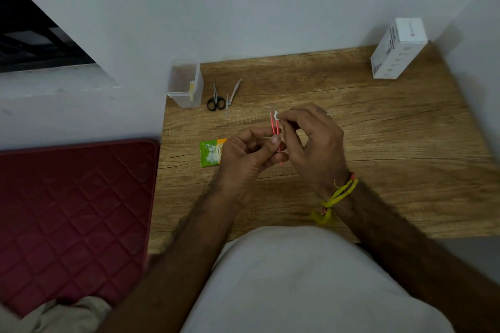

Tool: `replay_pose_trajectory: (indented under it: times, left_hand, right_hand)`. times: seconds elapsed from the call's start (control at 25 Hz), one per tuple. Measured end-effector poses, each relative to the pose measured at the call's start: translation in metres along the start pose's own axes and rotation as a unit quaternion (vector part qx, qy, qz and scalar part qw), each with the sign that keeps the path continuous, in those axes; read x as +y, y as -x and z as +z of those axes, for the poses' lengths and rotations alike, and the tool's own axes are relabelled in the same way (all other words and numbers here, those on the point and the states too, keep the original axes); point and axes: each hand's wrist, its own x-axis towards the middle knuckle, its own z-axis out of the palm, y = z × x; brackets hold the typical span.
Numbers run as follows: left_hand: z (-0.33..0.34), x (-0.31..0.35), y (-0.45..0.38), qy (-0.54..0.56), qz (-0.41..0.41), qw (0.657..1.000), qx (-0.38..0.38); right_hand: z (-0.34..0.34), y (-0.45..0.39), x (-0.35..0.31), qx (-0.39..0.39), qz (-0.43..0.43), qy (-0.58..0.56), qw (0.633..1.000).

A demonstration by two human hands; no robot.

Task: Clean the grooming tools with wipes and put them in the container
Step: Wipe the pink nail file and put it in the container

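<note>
My left hand (247, 151) pinches pink tweezers (274, 124) upright over the middle of the wooden table (378, 143). My right hand (311, 140) pinches a small white wipe (276, 115) against the upper end of the tweezers. A green and orange wipe packet (209, 153) lies on the table just left of my left hand. Black-handled scissors (216, 100) and a metal nail clipper (232, 96) lie farther back. A clear plastic container (185, 84) stands at the table's back left corner with a yellow-tipped item inside.
A white cardboard box (397, 48) stands at the back right corner against the wall. A maroon quilted mattress (73, 211) lies to the left of the table. My lap in light cloth (297, 284) fills the near foreground.
</note>
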Motion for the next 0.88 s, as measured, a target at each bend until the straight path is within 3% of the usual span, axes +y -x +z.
replay_pose_trajectory:
  times: [0.88]
  left_hand:
    - [0.0018,0.0034,-0.0019,0.007,0.005,1.0,0.018]
  right_hand:
    - [-0.0007,0.007,0.0012,-0.009,-0.015,0.008,1.0]
